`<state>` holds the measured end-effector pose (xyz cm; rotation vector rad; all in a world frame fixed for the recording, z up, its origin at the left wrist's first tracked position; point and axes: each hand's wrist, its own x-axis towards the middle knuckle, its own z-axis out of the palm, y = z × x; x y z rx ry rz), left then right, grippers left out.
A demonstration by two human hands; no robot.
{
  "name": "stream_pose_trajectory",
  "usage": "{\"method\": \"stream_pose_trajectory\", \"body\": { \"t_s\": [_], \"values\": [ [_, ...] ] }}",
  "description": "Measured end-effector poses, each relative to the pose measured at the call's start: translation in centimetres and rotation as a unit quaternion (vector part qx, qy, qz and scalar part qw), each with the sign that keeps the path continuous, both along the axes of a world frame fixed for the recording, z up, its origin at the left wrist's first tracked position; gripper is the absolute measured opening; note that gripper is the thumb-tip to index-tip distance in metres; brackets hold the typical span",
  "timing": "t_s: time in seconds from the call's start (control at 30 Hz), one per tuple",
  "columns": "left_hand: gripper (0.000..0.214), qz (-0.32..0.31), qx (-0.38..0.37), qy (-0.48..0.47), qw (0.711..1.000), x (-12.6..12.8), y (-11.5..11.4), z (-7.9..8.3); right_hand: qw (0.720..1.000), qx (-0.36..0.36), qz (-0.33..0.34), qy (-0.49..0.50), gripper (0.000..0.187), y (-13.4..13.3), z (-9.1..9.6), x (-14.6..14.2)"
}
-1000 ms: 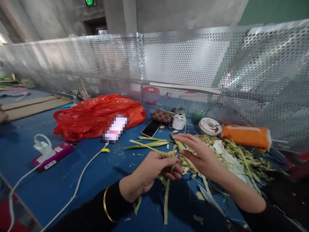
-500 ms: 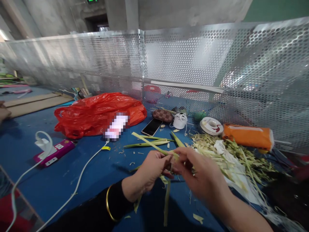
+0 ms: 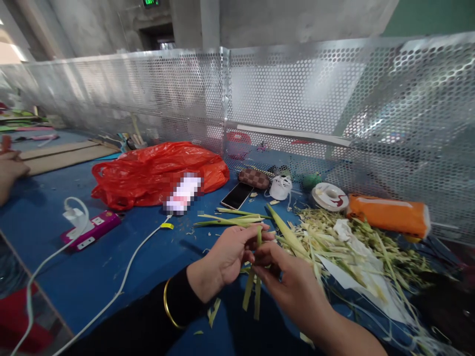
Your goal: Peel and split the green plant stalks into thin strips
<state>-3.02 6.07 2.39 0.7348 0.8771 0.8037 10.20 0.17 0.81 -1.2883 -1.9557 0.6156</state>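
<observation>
My left hand (image 3: 228,254) is closed in a pinch on a folded green leaf strip (image 3: 257,299), above the blue table. My right hand (image 3: 293,282) meets it from the right, with thumb and fingers closed on the same strip. Two flat ends of the strip hang below my fingers; the fold itself is partly hidden between the hands. Just beyond lie several long green leaf pieces (image 3: 237,220) and a broader pointed leaf (image 3: 285,230). To the right spreads a heap of pale leaf scraps (image 3: 386,252) with white paper among it.
Beyond stand a red plastic bag (image 3: 156,168), a lit phone (image 3: 184,193), a dark phone (image 3: 237,196), a checkered case (image 3: 254,178), a ribbon spool (image 3: 330,196) and an orange pack (image 3: 388,213). A white cable (image 3: 128,272) crosses the left. Another person's hand (image 3: 11,168) shows far left.
The long strip end that stuck out to the upper left between my hands is now bent over and hangs downward. My right hand has turned and lowered. The view has shifted slightly.
</observation>
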Motion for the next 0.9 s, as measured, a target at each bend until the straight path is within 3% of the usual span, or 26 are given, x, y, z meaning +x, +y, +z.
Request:
{"method": "stream_pose_trajectory", "body": {
  "t_s": [0.2,0.4,0.7,0.9],
  "values": [
    [0.013,0.033,-0.096,-0.090,0.991,-0.1,0.5,0.2,0.998,0.028,-0.028,-0.044,0.013,0.6,-0.4,0.4],
    [0.016,0.034,-0.129,-0.168,0.977,-0.2,0.5,0.9,0.996,0.053,-0.057,-0.049,0.009,0.8,-0.5,0.5],
    [0.007,0.051,-0.066,-0.137,0.987,0.1,0.0,0.4,0.993,0.087,-0.077,0.032,0.008,0.7,-0.7,0.4],
    [0.010,0.057,-0.050,-0.118,0.990,0.2,0.0,0.2,0.993,0.096,-0.062,0.006,0.006,0.6,-0.7,0.6]
  ]
}}
